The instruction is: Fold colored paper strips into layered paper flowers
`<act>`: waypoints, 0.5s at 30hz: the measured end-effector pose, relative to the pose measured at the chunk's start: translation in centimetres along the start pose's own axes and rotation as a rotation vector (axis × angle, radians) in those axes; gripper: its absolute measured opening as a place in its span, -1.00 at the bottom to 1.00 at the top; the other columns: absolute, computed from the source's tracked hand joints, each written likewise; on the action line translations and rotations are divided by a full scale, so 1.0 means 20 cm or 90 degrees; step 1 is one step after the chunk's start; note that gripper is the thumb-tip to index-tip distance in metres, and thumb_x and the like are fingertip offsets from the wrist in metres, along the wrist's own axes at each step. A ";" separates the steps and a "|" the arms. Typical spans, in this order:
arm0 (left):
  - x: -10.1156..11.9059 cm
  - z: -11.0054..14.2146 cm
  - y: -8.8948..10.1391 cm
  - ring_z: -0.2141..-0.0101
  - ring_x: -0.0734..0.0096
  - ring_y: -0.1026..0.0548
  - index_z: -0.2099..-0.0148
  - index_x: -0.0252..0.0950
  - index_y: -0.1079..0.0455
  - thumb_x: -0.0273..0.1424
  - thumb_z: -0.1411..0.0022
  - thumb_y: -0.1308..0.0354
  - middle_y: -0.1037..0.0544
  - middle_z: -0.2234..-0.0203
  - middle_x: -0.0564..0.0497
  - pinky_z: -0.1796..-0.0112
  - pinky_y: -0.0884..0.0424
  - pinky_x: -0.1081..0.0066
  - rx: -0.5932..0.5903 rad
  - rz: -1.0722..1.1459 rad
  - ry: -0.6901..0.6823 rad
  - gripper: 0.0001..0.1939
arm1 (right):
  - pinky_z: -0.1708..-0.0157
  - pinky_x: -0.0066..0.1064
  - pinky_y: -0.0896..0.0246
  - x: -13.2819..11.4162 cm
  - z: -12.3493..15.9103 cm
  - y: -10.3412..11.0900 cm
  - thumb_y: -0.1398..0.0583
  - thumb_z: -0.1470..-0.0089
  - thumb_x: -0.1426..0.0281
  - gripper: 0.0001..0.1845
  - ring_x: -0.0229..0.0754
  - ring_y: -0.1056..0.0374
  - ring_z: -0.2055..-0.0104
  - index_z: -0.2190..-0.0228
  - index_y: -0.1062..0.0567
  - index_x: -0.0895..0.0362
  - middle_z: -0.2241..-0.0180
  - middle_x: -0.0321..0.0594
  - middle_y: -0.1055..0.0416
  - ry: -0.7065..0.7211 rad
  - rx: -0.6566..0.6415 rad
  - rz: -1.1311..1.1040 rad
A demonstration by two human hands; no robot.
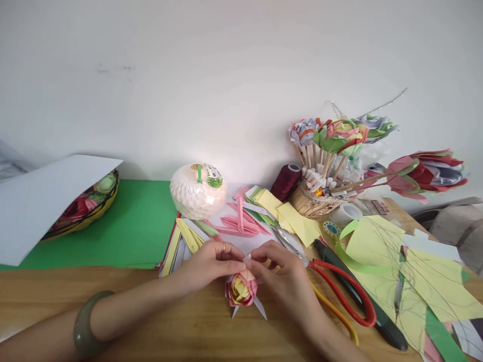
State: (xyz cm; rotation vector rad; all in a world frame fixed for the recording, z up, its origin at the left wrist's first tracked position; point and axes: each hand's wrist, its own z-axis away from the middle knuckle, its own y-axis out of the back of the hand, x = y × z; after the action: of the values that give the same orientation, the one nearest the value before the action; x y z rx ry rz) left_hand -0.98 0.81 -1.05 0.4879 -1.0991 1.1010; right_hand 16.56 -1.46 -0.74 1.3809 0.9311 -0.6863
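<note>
A paper flower [241, 290] with yellow inner petals and pink outer ones is held just above the wooden table, white pointed strips sticking out below it. My left hand [219, 261] pinches its upper edge from the left, thumb and fingers closed. From the right, my right hand [277, 266] grips the same edge, its fingertips meeting a small white piece [247, 258] between the two hands. Behind the hands lie folded pink paper strips [241, 223]. Red-handled scissors [339, 281] rest beside my right hand, their blades pointing away.
A white wrapped coconut [198, 191] stands behind. Paper flowers on sticks fill a woven basket [313, 201] near a dark red thread spool [287, 182]. Yellow paper sheets [433, 276], loose threads and a dark green cutter [385, 322] spread rightward. Leftward are a green sheet [139, 216] and a flower basket [101, 213].
</note>
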 end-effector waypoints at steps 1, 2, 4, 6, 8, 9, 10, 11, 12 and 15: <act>0.00 0.00 0.00 0.46 0.46 -0.41 0.39 -0.34 -0.46 -0.37 0.06 -0.27 -0.51 0.53 0.09 0.36 -0.28 0.45 0.008 -0.007 -0.009 -0.85 | 0.43 -0.45 -0.11 0.00 0.00 0.00 -0.23 0.01 0.35 -0.88 -0.23 -0.27 0.43 0.52 -0.47 0.12 0.48 -0.28 -0.39 0.002 0.000 0.006; 0.01 0.00 0.00 0.47 0.47 -0.40 0.42 -0.34 -0.46 -0.36 0.05 -0.25 -0.50 0.55 0.10 0.38 -0.26 0.45 0.016 -0.012 -0.020 -0.86 | 0.43 -0.45 -0.11 -0.01 0.00 0.01 -0.23 0.01 0.34 -0.86 -0.23 -0.27 0.43 0.53 -0.45 0.12 0.47 -0.28 -0.38 0.000 -0.004 0.007; 0.01 0.00 -0.01 0.50 0.49 -0.37 0.46 -0.34 -0.44 -0.35 0.04 -0.24 -0.47 0.58 0.11 0.39 -0.23 0.46 0.021 -0.013 -0.035 -0.86 | 0.43 -0.45 -0.12 -0.01 0.00 0.01 -0.22 -0.01 0.31 -0.82 -0.25 -0.26 0.45 0.54 -0.41 0.13 0.50 -0.30 -0.37 -0.020 -0.030 -0.018; 0.02 0.01 -0.01 0.51 0.50 -0.35 0.48 -0.33 -0.42 -0.38 0.07 -0.25 -0.45 0.60 0.12 0.41 -0.21 0.47 0.012 -0.003 -0.035 -0.88 | 0.46 -0.47 -0.12 -0.02 0.00 0.02 -0.20 -0.03 0.26 -0.77 -0.27 -0.24 0.47 0.54 -0.39 0.14 0.54 -0.32 -0.35 -0.056 -0.077 -0.082; 0.03 0.01 -0.01 0.52 0.51 -0.33 0.49 -0.33 -0.41 -0.42 0.12 -0.26 -0.43 0.62 0.14 0.42 -0.20 0.48 0.001 0.009 -0.019 -0.90 | 0.48 -0.49 -0.11 -0.03 0.00 0.03 -0.19 -0.02 0.21 -0.73 -0.30 -0.22 0.49 0.53 -0.36 0.15 0.57 -0.35 -0.31 -0.089 -0.128 -0.177; 0.03 0.01 -0.01 0.53 0.52 -0.32 0.50 -0.33 -0.41 -0.43 0.13 -0.26 -0.42 0.62 0.14 0.43 -0.19 0.48 -0.003 0.016 -0.012 -0.90 | 0.49 -0.50 -0.11 -0.04 0.00 0.03 -0.21 0.00 0.18 -0.71 -0.31 -0.21 0.50 0.53 -0.35 0.15 0.57 -0.36 -0.29 -0.104 -0.152 -0.230; 0.04 0.02 -0.01 0.54 0.52 -0.32 0.50 -0.34 -0.41 -0.44 0.14 -0.26 -0.41 0.63 0.14 0.44 -0.19 0.48 -0.005 0.026 -0.007 -0.90 | 0.49 -0.50 -0.11 -0.04 -0.01 0.03 -0.23 0.03 0.17 -0.69 -0.32 -0.21 0.50 0.52 -0.35 0.16 0.56 -0.36 -0.29 -0.120 -0.177 -0.282; 0.04 0.02 -0.01 0.55 0.53 -0.31 0.51 -0.34 -0.40 -0.43 0.15 -0.26 -0.41 0.63 0.14 0.45 -0.18 0.49 -0.005 0.042 -0.005 -0.90 | 0.49 -0.50 -0.13 -0.04 -0.01 0.04 -0.25 0.06 0.16 -0.68 -0.33 -0.22 0.50 0.51 -0.35 0.16 0.55 -0.36 -0.29 -0.137 -0.200 -0.331; 0.04 0.02 -0.01 0.56 0.54 -0.30 0.52 -0.34 -0.39 -0.43 0.15 -0.26 -0.40 0.64 0.14 0.46 -0.17 0.49 -0.004 0.060 -0.004 -0.89 | 0.47 -0.50 -0.14 -0.05 -0.02 0.04 -0.27 0.09 0.17 -0.67 -0.33 -0.23 0.49 0.50 -0.36 0.16 0.54 -0.36 -0.30 -0.154 -0.220 -0.372; 0.05 0.02 -0.01 0.57 0.55 -0.29 0.53 -0.35 -0.37 -0.44 0.17 -0.26 -0.38 0.64 0.14 0.48 -0.16 0.50 -0.001 0.101 -0.007 -0.88 | 0.43 -0.49 -0.18 -0.04 -0.03 0.04 -0.34 0.19 0.22 -0.68 -0.35 -0.25 0.49 0.51 -0.38 0.18 0.54 -0.36 -0.34 -0.181 -0.239 -0.433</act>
State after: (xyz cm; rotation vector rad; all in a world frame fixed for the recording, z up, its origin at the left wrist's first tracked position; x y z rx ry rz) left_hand -0.98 0.82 0.03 0.4119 -1.1636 1.2371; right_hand 16.73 -0.89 0.39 0.5992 1.2297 -1.1140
